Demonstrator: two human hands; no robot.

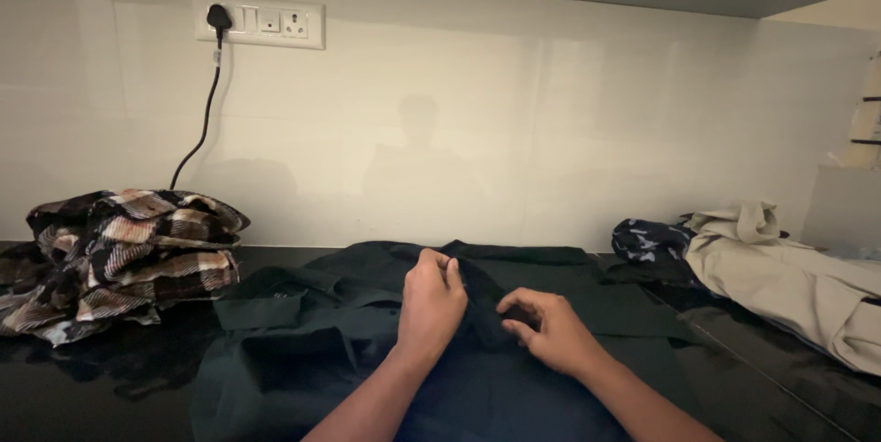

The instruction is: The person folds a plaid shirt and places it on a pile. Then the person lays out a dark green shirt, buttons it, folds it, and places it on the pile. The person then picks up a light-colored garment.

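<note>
A dark green garment lies spread on the black counter in front of me. My left hand is closed on a fold of its cloth near the middle, fingers curled at the top. Just to the right, my right hand pinches the same dark fabric between thumb and fingers. Both hands rest on the garment, a few centimetres apart.
A crumpled plaid shirt sits at the left. A beige garment and a dark blue patterned cloth lie at the right. A black plug and cord hang from a wall socket on the white backsplash.
</note>
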